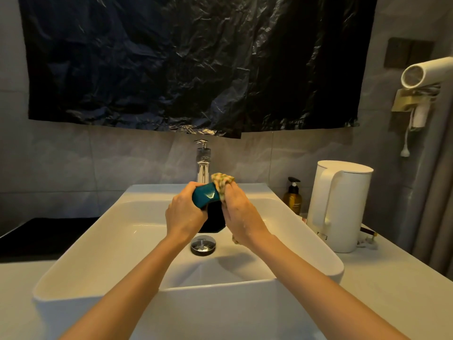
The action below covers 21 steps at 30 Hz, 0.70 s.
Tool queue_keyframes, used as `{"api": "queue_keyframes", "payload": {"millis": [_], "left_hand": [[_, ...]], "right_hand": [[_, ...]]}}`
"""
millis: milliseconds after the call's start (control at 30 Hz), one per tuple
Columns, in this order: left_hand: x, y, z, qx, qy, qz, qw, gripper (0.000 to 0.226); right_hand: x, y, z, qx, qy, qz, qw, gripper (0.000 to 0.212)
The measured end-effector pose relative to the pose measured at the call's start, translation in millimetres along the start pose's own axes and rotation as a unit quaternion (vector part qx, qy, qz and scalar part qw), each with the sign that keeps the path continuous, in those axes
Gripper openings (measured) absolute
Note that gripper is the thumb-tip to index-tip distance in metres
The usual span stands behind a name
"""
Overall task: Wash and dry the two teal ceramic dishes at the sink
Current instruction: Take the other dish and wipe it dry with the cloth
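Over the white sink (103, 244), my left hand (185, 214) grips a small teal ceramic dish (205, 197), tilted on its side. My right hand (241, 213) clutches a bunched yellow patterned cloth (221, 182) and presses it against the dish's right edge. A second, darker dish (213, 220) lies in the basin just below my hands, mostly hidden by them. The chrome faucet (203, 168) stands behind the dishes, and I see no water running.
The drain plug (203, 244) sits mid-basin. Right of the sink stand an amber pump bottle (293, 196) and a white kettle (339, 204). A hair dryer (426, 74) hangs on the right wall. A black plastic sheet (191, 62) covers the wall above. A dark surface (41, 235) lies left.
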<state>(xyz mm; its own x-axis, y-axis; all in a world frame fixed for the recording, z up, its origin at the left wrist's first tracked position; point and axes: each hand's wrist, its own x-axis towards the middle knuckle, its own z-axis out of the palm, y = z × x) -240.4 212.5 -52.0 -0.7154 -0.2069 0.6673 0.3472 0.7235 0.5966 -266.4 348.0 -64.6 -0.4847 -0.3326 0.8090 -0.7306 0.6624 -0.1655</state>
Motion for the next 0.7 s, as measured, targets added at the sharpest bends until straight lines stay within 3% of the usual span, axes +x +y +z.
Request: {"api": "queue_keyframes", "payload": {"millis": [167, 333, 433, 567, 700], "left_hand": [[2.5, 2.1, -4.2, -0.166, 0.04, -0.012, 0.985, 0.037], [1.8, 2.5, -1.2, -0.201, 0.031, 0.003, 0.979, 0.037], [-0.5, 3.2, 1.3, -0.204, -0.008, 0.011, 0.979, 0.034], [-1.3, 0.3, 6.8, -0.179, -0.065, 0.019, 0.982, 0.045], [-5.1, -2.3, 13.0, -0.066, -0.079, 0.08, 0.992, 0.056]], "right_hand": [[-1.2, -3.1, -6.5, 0.15, 0.007, 0.105, 0.983, 0.031], [0.4, -6.7, -3.9, 0.183, 0.012, 0.17, 0.968, 0.018], [-0.2, -5.1, -8.7, 0.11, 0.042, 0.174, 0.978, 0.014], [-1.3, 3.3, -17.3, -0.037, 0.074, 0.093, 0.992, 0.014], [-4.1, 6.8, -19.5, -0.144, 0.051, -0.013, 0.988, 0.04]]}}
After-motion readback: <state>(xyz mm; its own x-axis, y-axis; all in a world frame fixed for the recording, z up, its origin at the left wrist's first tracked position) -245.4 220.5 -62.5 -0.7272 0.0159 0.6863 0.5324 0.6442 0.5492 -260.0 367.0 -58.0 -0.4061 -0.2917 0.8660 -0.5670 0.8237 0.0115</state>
